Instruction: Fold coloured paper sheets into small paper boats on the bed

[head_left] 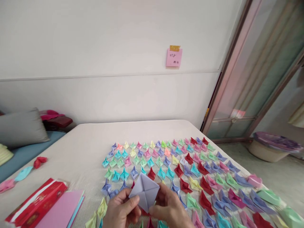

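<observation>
A square of lavender paper (145, 191) with crossing creases is held up above the table, tilted like a diamond. My left hand (124, 207) pinches its left side, thumb on the front face. At its lower right edge, my right hand (167, 205) grips the paper between thumb and fingers. Beneath and beyond both hands, rows of small folded paper boats (151, 173) in many colours cover the table. The boats directly under my hands are partly hidden.
A red packet (38, 202) and a stack of coloured paper (60, 210) lie at the left, near a few loose folded pieces (23, 173). The pale table (90, 136) meets a white wall; a tub (273, 147) stands on the floor at right.
</observation>
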Available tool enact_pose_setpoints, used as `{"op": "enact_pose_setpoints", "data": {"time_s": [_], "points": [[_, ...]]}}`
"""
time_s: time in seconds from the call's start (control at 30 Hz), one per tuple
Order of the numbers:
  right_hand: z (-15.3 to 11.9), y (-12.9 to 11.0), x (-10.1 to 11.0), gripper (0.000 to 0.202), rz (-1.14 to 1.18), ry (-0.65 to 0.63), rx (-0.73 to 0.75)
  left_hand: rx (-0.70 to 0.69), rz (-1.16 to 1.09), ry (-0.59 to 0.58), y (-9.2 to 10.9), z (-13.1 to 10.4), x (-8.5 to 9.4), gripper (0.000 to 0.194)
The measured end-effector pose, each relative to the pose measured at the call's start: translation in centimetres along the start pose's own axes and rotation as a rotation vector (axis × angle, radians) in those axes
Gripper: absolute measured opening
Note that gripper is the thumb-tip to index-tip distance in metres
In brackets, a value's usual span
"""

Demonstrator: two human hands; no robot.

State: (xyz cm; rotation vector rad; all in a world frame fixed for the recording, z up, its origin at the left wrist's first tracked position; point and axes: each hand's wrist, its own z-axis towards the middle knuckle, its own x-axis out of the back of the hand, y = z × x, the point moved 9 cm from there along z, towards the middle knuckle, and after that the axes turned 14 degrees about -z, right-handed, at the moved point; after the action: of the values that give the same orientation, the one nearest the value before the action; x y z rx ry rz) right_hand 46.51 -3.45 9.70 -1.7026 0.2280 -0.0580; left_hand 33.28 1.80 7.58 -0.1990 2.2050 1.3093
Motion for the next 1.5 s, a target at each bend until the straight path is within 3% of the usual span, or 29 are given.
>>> {"op": "enact_pose_setpoints", "data": {"time_s": [0.13, 0.27, 0.53, 0.8, 1.23, 1.5], "points": [[-0.5, -0.1, 2.6, 0.031, 0.040, 0.164, -0.077, -0.036, 0.098, -0.012, 0.4, -0.1, -0.2, 0.036], [-0.4, 0.1, 2.7, 0.026, 0.014, 0.142, -0.082, -0.048, 0.145, -0.077, 0.2, 0.0, -0.9, 0.038], [-0.4, 0.2, 2.5, 0.028, 0.013, 0.157, -0.055, -0.047, 0.152, -0.096, -1.4, 0.9, -0.2, 0.038], [-0.3, -0.8, 2.8, 0.028, 0.053, 0.246, 0.012, -0.173, 0.285, 0.000, 0.5, -0.1, -0.5, 0.037], [-0.6, -0.6, 3.6, 0.022, -0.201, 0.425, 0.035, -0.291, 0.369, 0.205, 2.1, -1.4, -0.8, 0.027], [-0.5, -0.3, 3.5, 0.021, -0.218, 0.414, 0.036, -0.317, 0.380, 0.193, 1.6, -1.0, -0.6, 0.027]]}}
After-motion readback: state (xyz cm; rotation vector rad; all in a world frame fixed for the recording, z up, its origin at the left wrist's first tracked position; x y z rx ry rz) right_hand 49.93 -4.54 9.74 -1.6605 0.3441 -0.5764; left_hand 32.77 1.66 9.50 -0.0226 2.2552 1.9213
